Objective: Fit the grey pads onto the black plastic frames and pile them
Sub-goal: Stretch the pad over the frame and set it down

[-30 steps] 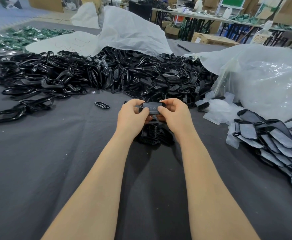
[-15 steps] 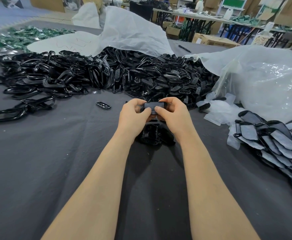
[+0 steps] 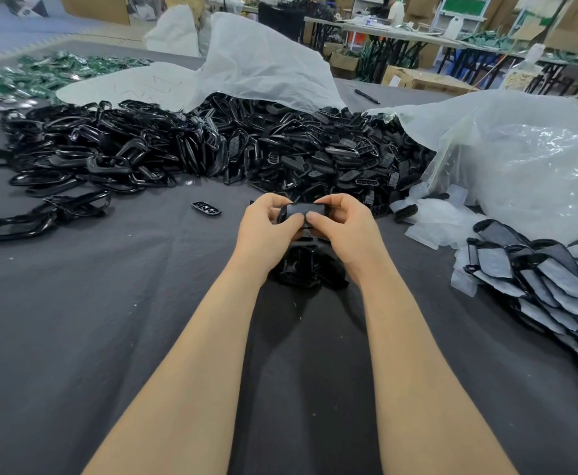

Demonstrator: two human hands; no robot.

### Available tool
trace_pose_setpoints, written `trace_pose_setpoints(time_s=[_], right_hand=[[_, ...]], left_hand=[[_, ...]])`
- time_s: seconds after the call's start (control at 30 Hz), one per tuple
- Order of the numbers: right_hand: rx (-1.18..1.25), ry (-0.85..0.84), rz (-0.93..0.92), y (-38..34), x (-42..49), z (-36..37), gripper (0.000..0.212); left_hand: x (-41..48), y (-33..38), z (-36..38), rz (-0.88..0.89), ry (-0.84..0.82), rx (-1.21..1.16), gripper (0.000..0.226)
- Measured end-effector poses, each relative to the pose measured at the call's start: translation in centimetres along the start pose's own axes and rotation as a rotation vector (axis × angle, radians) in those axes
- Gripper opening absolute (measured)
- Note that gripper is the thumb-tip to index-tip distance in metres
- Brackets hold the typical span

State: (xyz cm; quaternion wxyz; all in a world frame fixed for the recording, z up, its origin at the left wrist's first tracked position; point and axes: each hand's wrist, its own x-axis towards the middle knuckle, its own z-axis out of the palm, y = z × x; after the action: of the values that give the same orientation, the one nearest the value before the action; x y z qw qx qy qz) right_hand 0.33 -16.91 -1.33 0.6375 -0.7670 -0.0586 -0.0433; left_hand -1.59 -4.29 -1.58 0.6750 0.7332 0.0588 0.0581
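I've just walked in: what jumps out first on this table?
In the middle, the left hand and the right hand pinch one small black plastic frame with a grey pad. Behind them sprawls a huge heap of glossy black plastic frames; a pile of padded frames lies at the right.

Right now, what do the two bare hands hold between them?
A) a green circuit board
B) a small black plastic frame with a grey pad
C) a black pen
B: the left hand and the right hand both pinch the small black plastic frame, thumbs on its grey pad.
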Motion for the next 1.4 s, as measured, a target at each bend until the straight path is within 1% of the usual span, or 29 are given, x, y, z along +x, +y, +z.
trace_pose_setpoints(time_s=[0.17, 0.3, 0.43, 0.57, 0.63, 0.77, 0.83, 1.0, 1.07, 1.13, 1.23, 1.3, 1.4], right_hand=[[0.078, -0.017, 0.061, 0.1, 0.1, -0.3, 0.020], [0.013, 0.021, 0.041, 0.4, 0.4, -0.1, 0.022], [-0.027, 0.063, 0.028, 0.7, 0.6, -0.2, 0.023], [0.051, 0.060, 0.056, 0.6, 0.5, -0.3, 0.024], [0.097, 0.053, 0.072, 0.5, 0.4, -0.3, 0.023], [0.137, 0.056, 0.095, 0.2, 0.3, -0.2, 0.021], [0.113, 0.068, 0.101, 0.3, 0.3, -0.2, 0.019], [-0.052, 0.114, 0.040, 0.6, 0.5, -0.1, 0.024], [-0.080, 0.121, 0.039, 0.5, 0.5, 0.0, 0.024], [-0.059, 0.119, 0.056, 0.5, 0.5, 0.0, 0.023], [-0.044, 0.065, 0.090, 0.3, 0.3, -0.2, 0.015], [-0.096, 0.044, 0.103, 0.1, 0.2, -0.4, 0.013], [-0.189, 0.072, 0.085, -0.6, 0.0, -1.0, 0.011]], left_hand=[[0.0, 0.0, 0.1, 0.019, 0.046, 0.063, 0.016], [0.1, -0.2, 0.1, 0.039, 0.044, 0.059, 0.014], [0.2, -0.4, 0.2, 0.028, 0.035, -0.005, 0.014], [0.2, -0.3, 0.2, 0.051, 0.048, 0.050, 0.015], [0.1, -0.2, 0.3, 0.056, 0.054, 0.080, 0.012], [0.2, -0.3, 0.2, 0.045, 0.063, 0.082, 0.011], [0.2, -0.4, 0.3, 0.041, 0.065, 0.081, 0.012], [0.2, -0.3, 0.5, 0.028, 0.044, 0.061, 0.010], [0.1, -0.3, 0.5, 0.030, 0.043, 0.077, 0.010], [0.2, -0.3, 0.4, 0.033, 0.051, 0.085, 0.010], [0.2, -0.2, 0.3, 0.029, 0.071, 0.105, 0.013], [0.1, -0.2, 0.4, 0.038, 0.080, 0.125, 0.013], [-0.1, 0.1, 0.7, 0.088, 0.089, 0.221, 0.010]])
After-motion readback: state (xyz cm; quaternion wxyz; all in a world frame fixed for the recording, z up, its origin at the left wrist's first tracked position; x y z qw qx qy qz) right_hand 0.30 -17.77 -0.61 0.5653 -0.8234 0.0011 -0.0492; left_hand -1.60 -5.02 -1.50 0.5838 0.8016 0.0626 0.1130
